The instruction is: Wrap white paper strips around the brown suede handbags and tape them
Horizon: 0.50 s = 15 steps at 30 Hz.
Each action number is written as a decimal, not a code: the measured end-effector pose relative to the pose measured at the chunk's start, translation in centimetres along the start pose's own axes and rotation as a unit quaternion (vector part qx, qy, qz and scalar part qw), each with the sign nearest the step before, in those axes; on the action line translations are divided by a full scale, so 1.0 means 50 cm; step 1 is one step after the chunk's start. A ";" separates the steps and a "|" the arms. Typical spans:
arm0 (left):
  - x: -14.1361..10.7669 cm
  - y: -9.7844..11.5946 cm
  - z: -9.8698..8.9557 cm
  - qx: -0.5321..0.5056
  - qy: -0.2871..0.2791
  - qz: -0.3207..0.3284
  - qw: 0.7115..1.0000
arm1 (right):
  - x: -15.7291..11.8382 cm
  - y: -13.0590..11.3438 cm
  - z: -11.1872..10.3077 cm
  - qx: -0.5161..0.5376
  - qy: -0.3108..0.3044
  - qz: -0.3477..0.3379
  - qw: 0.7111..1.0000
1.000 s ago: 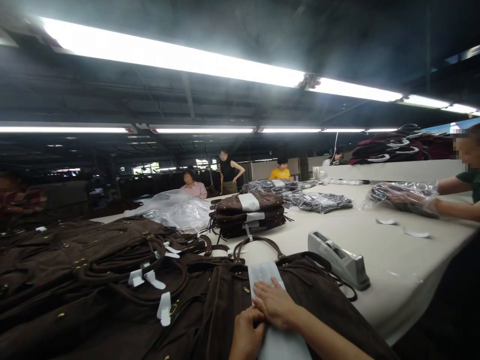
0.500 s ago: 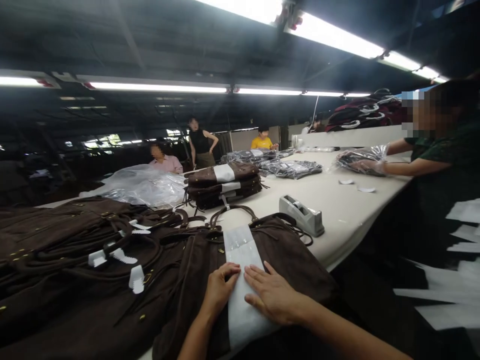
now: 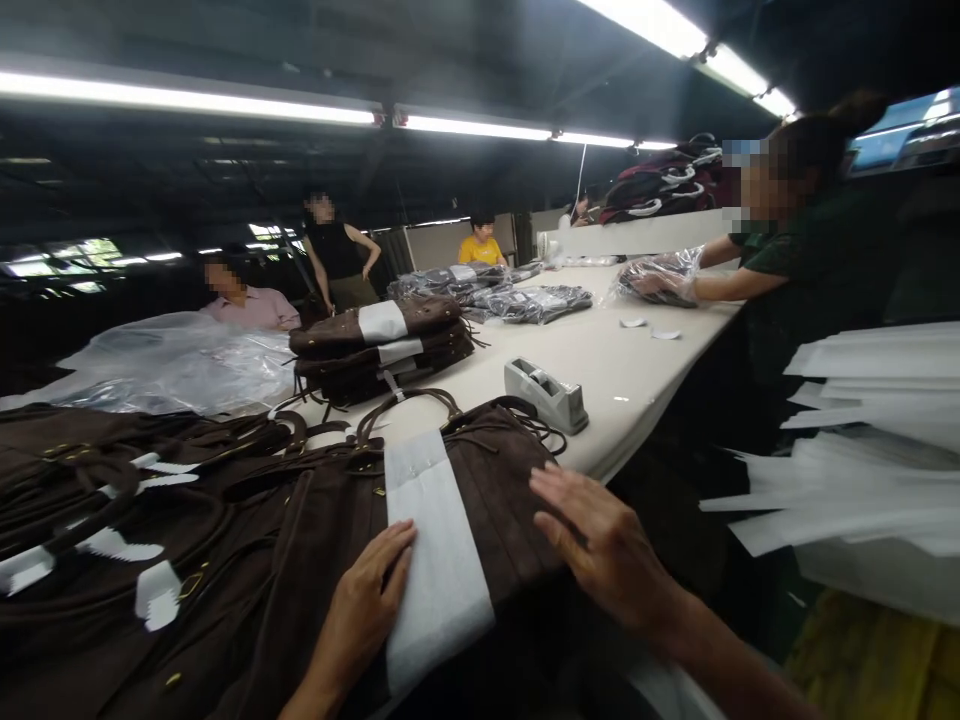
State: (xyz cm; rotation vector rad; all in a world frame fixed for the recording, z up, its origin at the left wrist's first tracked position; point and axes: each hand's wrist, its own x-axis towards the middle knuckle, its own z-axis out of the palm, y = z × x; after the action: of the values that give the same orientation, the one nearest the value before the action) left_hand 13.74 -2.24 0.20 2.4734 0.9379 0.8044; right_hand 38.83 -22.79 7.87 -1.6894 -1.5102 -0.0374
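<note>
1. Dark brown handbag [image 3: 499,490]: lies flat at the near edge of the bench [image 3: 480,375], its handles pointing away from the wearer.
2. White paper strip [image 3: 431,500]: runs across the handbag from its top edge down over the near side.
3. Left hand [image 3: 364,590]: fingers loosely extended, thumb slightly apart, fingertips resting on the strip's left border; nothing is grasped.
4. Right hand [image 3: 592,530]: fingers outstretched and thumb parted, nothing held, at the handbag's right side; whether it touches the fabric cannot be told.
5. Grey tape dispenser [image 3: 559,405]: on the bench, just beyond the handbag.
6. Stacked brown bags [image 3: 375,345]: banded in white, farther back; clear plastic sheeting [image 3: 180,360] lies to their left.
7. Loose white strips [image 3: 885,440]: piled at right, apart from the bench.
8. Co-worker in dark green [image 3: 795,230]: both arms reach to a plastic-wrapped bundle [image 3: 660,278].
</note>
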 end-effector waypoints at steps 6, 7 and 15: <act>-0.011 -0.005 -0.026 0.054 0.019 -0.040 0.998 | 0.083 0.134 0.085 -0.105 -0.183 0.077 0.974; -0.008 -0.006 -0.029 0.049 0.015 -0.053 0.997 | 0.078 0.151 0.108 -0.119 -0.185 0.080 0.972; -0.036 0.005 -0.048 0.094 0.099 -0.058 0.989 | 0.013 0.198 0.122 0.095 0.085 0.129 0.983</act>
State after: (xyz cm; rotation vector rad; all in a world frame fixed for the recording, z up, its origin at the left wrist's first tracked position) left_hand 11.23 -3.34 1.48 2.4993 1.2701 0.9764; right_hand 44.19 -17.82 -1.18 -1.6685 -1.1240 0.0954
